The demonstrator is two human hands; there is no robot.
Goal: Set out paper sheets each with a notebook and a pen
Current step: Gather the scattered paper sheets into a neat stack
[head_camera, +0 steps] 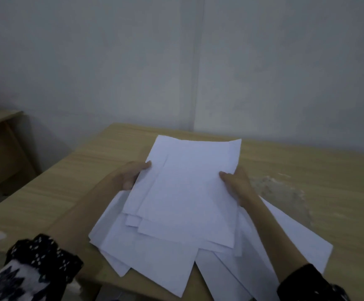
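From the head view, you hold a sheaf of white paper sheets (189,187) between both hands, lifted off the wooden worktop (53,192) and tilted so its far edge rises toward the wall. Your left hand (131,174) takes the left long edge and your right hand (236,183) the right one, each with the thumb on top and the fingers (128,184) curled under — clamped on the paper, not spread. A grip on both sides keeps limp sheets from sagging or fanning out, and it looks like the hold you would use to square a bundle or carry it whole. The sheets in the bundle are not aligned; several lower corners step out from under the top one.

Beneath the lifted sheaf lies a loose pile of more paper (155,257), splayed at odd angles and reaching the near edge of the worktop, with one sheet (302,242) running out under your right forearm. That scatter suggests the paper has not yet been dealt into separate places, so my judgement is that you are early in the task — sorting stock, not laying settings.

No notebook or pen shows anywhere in this view; I cannot say where they are. A pale, rough patch (281,192) marks the worktop just right of your right hand, and a second wooden desk (1,135) stands well apart at far left.
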